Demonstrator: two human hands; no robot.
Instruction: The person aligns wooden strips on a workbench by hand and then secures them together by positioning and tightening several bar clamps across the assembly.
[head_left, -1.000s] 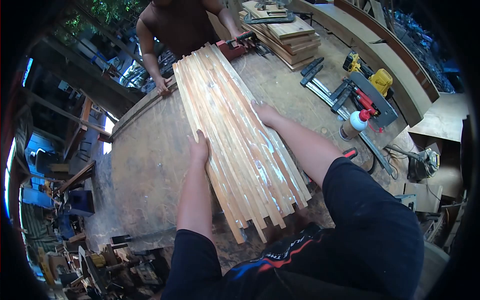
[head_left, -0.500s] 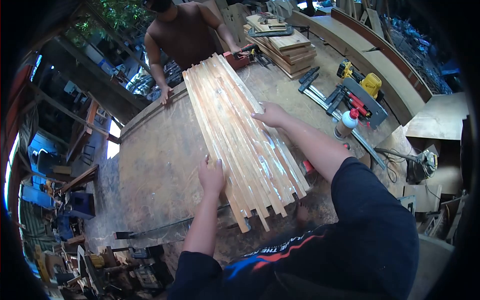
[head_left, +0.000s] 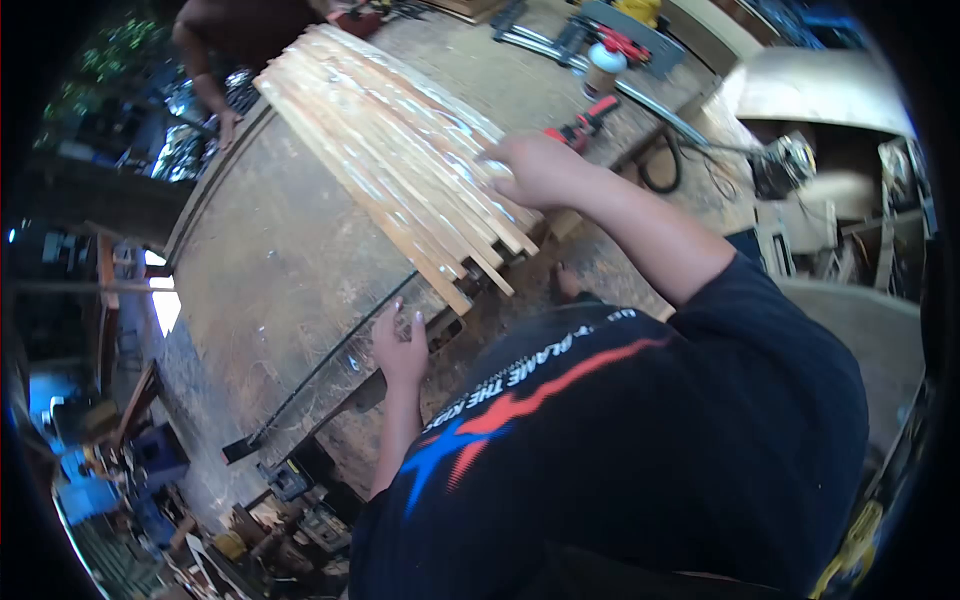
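Note:
Long narrow wooden strips (head_left: 385, 140) lie side by side on the workbench, with whitish glue smeared on them and uneven near ends. My right hand (head_left: 540, 170) is at their right edge near the close end, fingers curled over the outer strips. Off the near left corner of the strips is my left hand (head_left: 400, 345), fingers apart and nothing in it. Close by it, a long dark bar clamp (head_left: 325, 375) runs along the bench's front side and partly under the strips.
Another person's hand (head_left: 228, 127) rests at the far left bench edge. To the right are a glue bottle (head_left: 604, 68), a red-and-black tool (head_left: 585, 122) and silver bar clamps (head_left: 540, 45). A power tool (head_left: 790, 165) with a cord stands beyond the bench.
My left hand has come off the strips' left edge and moved toward the front of the bench. My right hand has slid nearer the close end. The view has tilted downward.

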